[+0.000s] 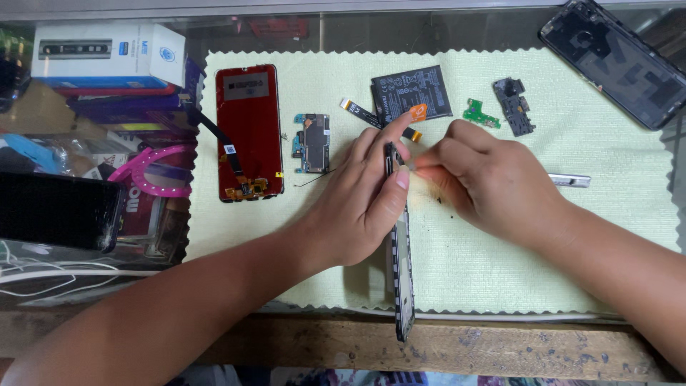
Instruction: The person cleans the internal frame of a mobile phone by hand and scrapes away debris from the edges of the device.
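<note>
My left hand (pixel 364 200) grips a black phone frame (pixel 402 286) that stands on its edge on the pale green cloth (pixel 500 271). My right hand (pixel 493 182) pinches at the top of the frame, fingertips touching my left thumb; what it pinches is too small to tell. Just beyond the hands lie a black battery (pixel 412 93) with an orange tab, and a flex cable (pixel 361 111).
On the cloth lie a red phone screen (pixel 249 132), a circuit board (pixel 313 141), a small green board (pixel 480 113), a dark camera module (pixel 514 106) and a metal tool (pixel 570 180). A phone back cover (pixel 618 61) sits far right. Boxes (pixel 107 53) and clutter fill the left.
</note>
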